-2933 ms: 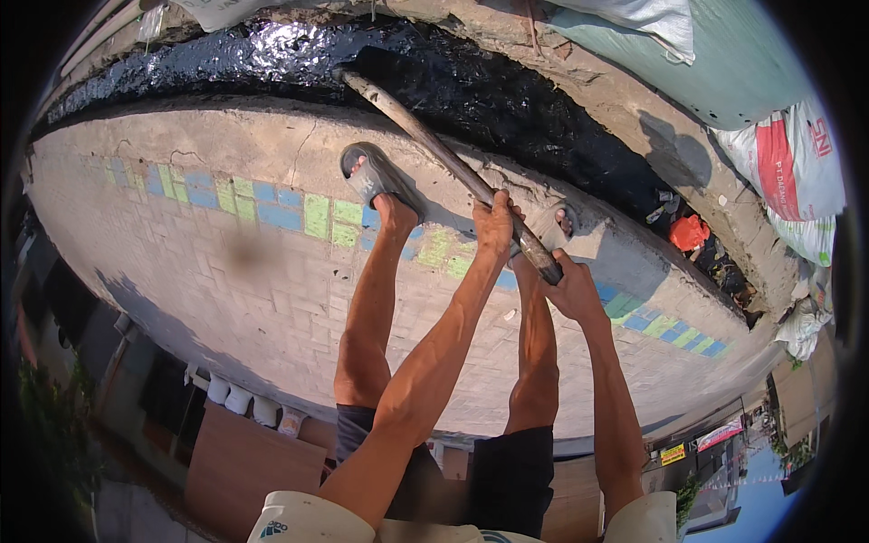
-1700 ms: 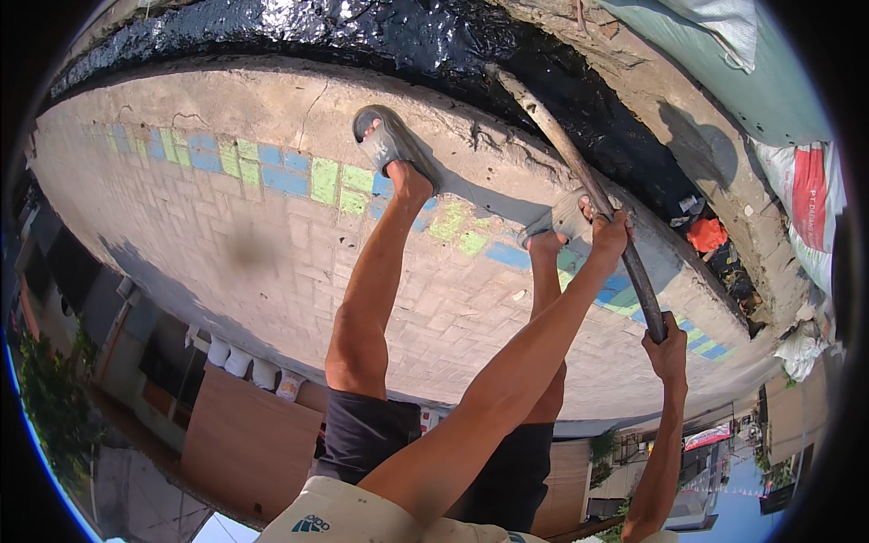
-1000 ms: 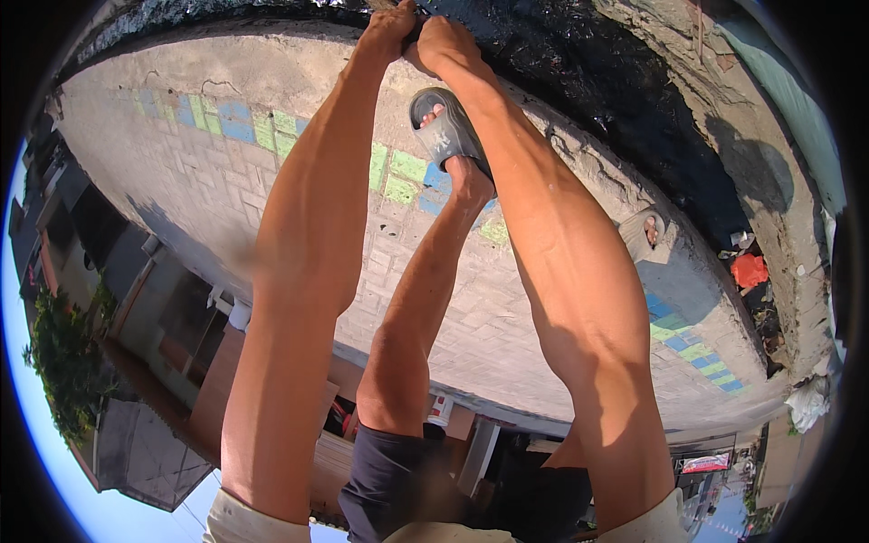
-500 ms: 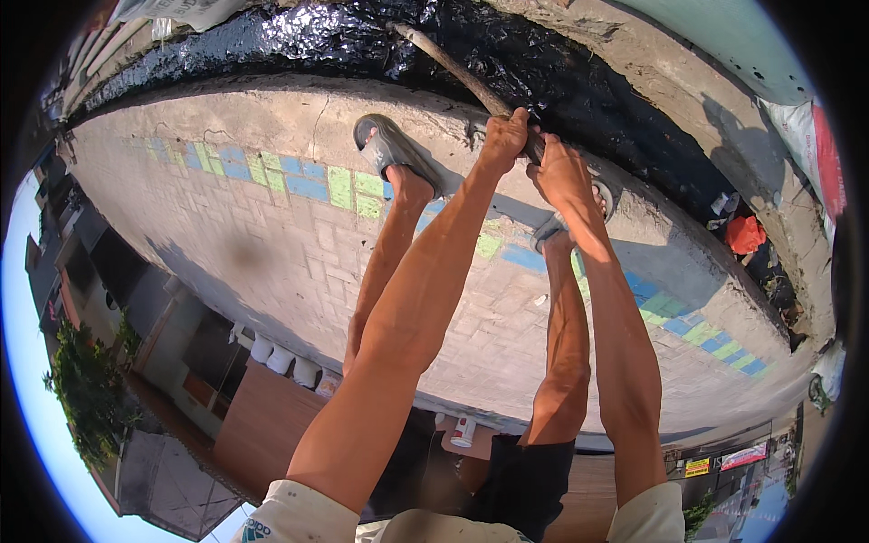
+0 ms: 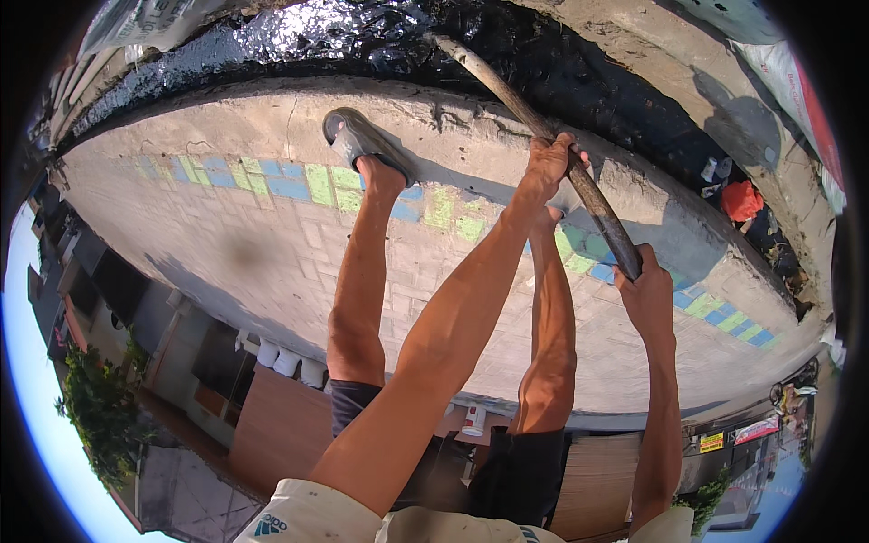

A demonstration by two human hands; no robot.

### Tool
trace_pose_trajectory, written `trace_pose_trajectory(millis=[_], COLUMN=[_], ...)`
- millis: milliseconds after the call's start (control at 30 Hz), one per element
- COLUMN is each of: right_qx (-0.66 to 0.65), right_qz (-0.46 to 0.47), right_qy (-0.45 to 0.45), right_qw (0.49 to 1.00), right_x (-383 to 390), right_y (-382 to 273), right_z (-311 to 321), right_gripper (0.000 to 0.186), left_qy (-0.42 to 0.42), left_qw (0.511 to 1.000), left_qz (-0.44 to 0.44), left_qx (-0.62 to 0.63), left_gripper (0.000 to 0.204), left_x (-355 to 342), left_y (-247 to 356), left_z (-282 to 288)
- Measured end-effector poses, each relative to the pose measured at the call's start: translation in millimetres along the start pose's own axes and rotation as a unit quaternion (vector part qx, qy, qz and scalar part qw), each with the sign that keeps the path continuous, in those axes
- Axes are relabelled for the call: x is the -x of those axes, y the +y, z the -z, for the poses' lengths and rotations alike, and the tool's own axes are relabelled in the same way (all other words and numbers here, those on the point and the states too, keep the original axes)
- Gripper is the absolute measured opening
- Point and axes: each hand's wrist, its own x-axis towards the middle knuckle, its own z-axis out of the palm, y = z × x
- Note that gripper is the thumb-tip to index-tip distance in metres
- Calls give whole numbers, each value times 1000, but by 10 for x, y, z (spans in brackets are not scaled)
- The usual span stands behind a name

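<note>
A long wooden pole [image 5: 514, 98] slants from the dark, wet ditch [image 5: 362, 41] down toward my right side. My left hand [image 5: 549, 163] is closed round its middle, above the concrete edge. At the pole's near end, my right hand [image 5: 645, 285] grips it over the paving. The pole's far end reaches the black sludge, and whatever is fixed to that end, if anything, cannot be made out.
I stand in grey slippers [image 5: 367, 140] on a concrete curb [image 5: 262, 118] beside blue and green painted paving [image 5: 317, 185]. Red litter [image 5: 742, 201] lies in the ditch at right. White sacks [image 5: 778, 72] rest on the far bank.
The pole has been drawn back toward me and to the right, showing more of its length. My right hand has moved down and right, away from my left hand.
</note>
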Motion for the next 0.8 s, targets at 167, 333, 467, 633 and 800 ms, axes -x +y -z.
trace_pose_trajectory(millis=[167, 333, 467, 633, 800], right_qx=[64, 114, 89, 19, 14], right_qz=[-67, -86, -67, 64, 176], right_qy=[13, 11, 9, -34, -121], right_qw=[996, 990, 994, 997, 977], right_x=[423, 828, 901, -160, -1633], right_y=[366, 323, -58, -1388, -3705], right_z=[463, 631, 167, -1061, -2311], right_gripper=[20, 18, 19, 26, 29], left_qy=[6, 34, 65, 189, 334], left_qw=[994, 990, 995, 976, 917], left_qz=[54, 88, 36, -108, -216], left_qx=[97, 103, 60, 31, -41], left_gripper=[18, 24, 25, 22, 26], left_x=[244, 808, 1117, 819, 342], left_y=[-822, -898, -400, 1075, 3055], left_z=[-795, -1037, -477, 1052, 2523])
